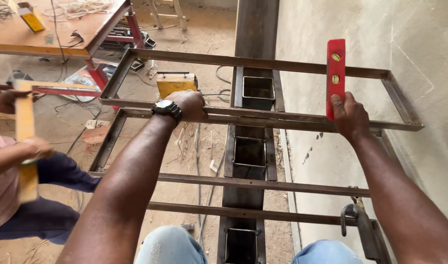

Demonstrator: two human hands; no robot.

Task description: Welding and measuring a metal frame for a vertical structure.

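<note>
Level [335,78], red, held on end in the upper right of the frame, long axis running top to bottom, set square across the far rail of the steel frame [263,62]. Two small green vials on its upper half. Lower end pinched in the right hand [350,117], fingers wrapped behind and thumb along the near edge, just above the middle rail. Left hand [189,105], with a dark wristwatch [167,108] on the wrist, closed over that same middle rail near the centre of the frame. Hands well apart, both at about the same height. Level directly above the right hand and touching it; off to the right of the left hand, across a bare stretch of rail.

Beyond the left hand, seen through the frame, a yellow box [176,83] on the floor. At the left edge, another person's hands around a yellowish wooden strip [25,142]. Grey wall [370,34] along the right side.
</note>
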